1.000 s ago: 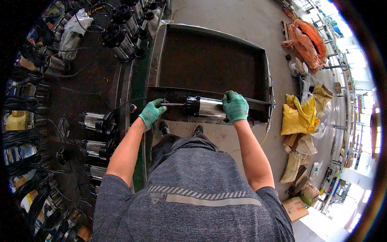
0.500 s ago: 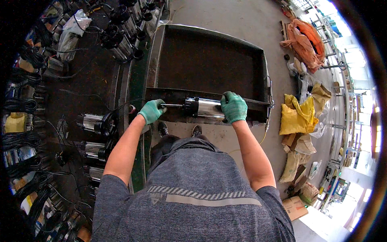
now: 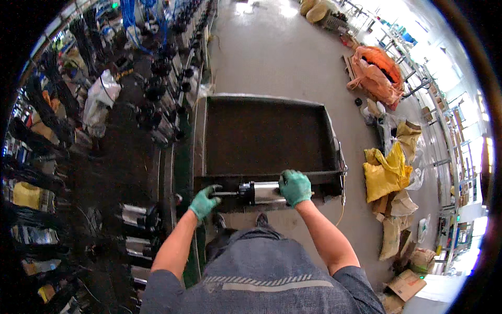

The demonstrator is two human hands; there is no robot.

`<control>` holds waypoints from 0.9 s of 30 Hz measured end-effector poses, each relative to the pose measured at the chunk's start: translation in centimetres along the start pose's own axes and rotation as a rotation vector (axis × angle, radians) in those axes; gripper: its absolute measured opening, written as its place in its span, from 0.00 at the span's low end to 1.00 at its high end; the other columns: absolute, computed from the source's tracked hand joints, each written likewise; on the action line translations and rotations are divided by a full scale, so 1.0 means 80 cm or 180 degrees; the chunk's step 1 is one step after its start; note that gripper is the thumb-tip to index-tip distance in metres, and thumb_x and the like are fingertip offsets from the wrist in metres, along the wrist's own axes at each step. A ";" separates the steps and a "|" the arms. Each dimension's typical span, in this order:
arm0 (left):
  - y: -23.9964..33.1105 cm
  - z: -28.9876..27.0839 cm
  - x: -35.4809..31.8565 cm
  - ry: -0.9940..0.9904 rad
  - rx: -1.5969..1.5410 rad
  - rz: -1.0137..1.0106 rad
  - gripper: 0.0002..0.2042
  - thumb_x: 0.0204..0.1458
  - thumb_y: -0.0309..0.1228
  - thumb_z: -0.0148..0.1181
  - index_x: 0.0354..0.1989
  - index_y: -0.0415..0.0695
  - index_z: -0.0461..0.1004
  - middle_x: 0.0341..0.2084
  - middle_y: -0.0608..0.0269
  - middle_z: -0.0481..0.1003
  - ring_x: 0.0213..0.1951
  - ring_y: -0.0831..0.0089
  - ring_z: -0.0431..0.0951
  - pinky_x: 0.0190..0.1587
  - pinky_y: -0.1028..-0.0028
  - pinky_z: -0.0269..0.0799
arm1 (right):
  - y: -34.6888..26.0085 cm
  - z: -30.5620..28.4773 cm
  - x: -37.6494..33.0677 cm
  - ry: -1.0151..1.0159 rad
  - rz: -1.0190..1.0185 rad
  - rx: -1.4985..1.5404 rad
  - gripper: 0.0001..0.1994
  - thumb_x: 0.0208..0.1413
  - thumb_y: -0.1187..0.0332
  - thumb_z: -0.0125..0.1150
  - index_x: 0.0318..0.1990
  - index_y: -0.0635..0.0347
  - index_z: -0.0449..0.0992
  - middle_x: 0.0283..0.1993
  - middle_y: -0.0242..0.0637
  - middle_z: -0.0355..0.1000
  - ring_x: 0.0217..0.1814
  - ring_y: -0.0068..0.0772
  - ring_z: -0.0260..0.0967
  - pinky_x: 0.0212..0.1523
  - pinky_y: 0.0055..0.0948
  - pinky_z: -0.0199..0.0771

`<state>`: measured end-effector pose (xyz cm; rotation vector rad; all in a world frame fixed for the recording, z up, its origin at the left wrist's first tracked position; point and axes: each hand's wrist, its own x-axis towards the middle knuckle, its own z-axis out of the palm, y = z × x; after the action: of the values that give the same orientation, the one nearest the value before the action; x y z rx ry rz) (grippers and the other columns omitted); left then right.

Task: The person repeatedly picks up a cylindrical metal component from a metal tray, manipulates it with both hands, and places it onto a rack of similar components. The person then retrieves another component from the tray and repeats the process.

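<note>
A green-gloved right hand (image 3: pixel 295 187) is gripping the metal cylinder (image 3: pixel 269 192) just to its left, apparently steadying it, while the left hand (image 3: pixel 204 202) is curling by the protruding rod (image 3: pixel 226 193), whether pinching it unclear.

Open room over dark tray (image 3: pixel 266 137), raised rim (image 3: pixel 266 98), metal cylinder (image 3: pixel 266 192) blocking near side

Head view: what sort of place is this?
Probably a factory or workshop floor: silver-bodied units line the left side, another metal cylinder lies at the near side of a dark, metal-rimmed bench, and a yellow sack sits to the right.
</note>
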<state>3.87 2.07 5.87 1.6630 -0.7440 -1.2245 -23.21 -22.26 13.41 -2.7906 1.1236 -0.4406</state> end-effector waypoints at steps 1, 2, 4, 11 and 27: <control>0.003 0.000 -0.004 -0.0116 -0.0522 -0.0079 0.22 0.60 0.33 0.67 0.63 0.47 0.75 0.54 0.65 0.78 0.54 0.68 0.77 0.58 0.69 0.72 | 0.001 0.002 -0.001 0.0008 0.0004 0.0002 0.07 0.55 0.62 0.62 0.34 0.53 0.80 0.34 0.40 0.79 0.39 0.50 0.76 0.41 0.49 0.76; 0.004 -0.001 -0.004 -0.0196 -0.0833 -0.0235 0.21 0.62 0.35 0.66 0.63 0.48 0.75 0.53 0.64 0.78 0.52 0.70 0.77 0.56 0.69 0.73 | 0.004 -0.001 -0.005 -0.0018 0.0045 -0.0005 0.07 0.55 0.62 0.62 0.33 0.53 0.79 0.34 0.39 0.79 0.39 0.49 0.76 0.41 0.49 0.76; -0.008 -0.013 -0.003 -0.0348 -0.1470 -0.0598 0.20 0.64 0.39 0.64 0.62 0.49 0.76 0.52 0.63 0.79 0.50 0.73 0.78 0.52 0.70 0.75 | 0.005 0.002 -0.005 -0.0045 0.0033 0.0025 0.07 0.55 0.62 0.63 0.32 0.53 0.78 0.34 0.39 0.79 0.38 0.48 0.76 0.40 0.49 0.76; 0.037 -0.022 -0.008 -0.0741 -0.0915 -0.0621 0.22 0.64 0.38 0.65 0.64 0.45 0.71 0.47 0.66 0.77 0.41 0.75 0.77 0.43 0.71 0.75 | 0.002 -0.003 -0.006 -0.0054 0.0056 -0.0109 0.07 0.54 0.62 0.63 0.32 0.53 0.78 0.33 0.40 0.78 0.37 0.48 0.77 0.39 0.48 0.76; 0.028 -0.022 0.016 -0.0611 0.1283 -0.0820 0.25 0.63 0.50 0.62 0.53 0.39 0.80 0.39 0.53 0.84 0.38 0.65 0.81 0.42 0.61 0.77 | 0.005 0.002 -0.008 -0.0076 0.0111 -0.0038 0.08 0.56 0.59 0.61 0.33 0.52 0.78 0.35 0.40 0.79 0.40 0.48 0.77 0.42 0.48 0.75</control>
<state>6.07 0.66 7.56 2.0366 -0.9655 -1.5037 -23.90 -22.12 13.05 -2.7742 1.1717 -0.3973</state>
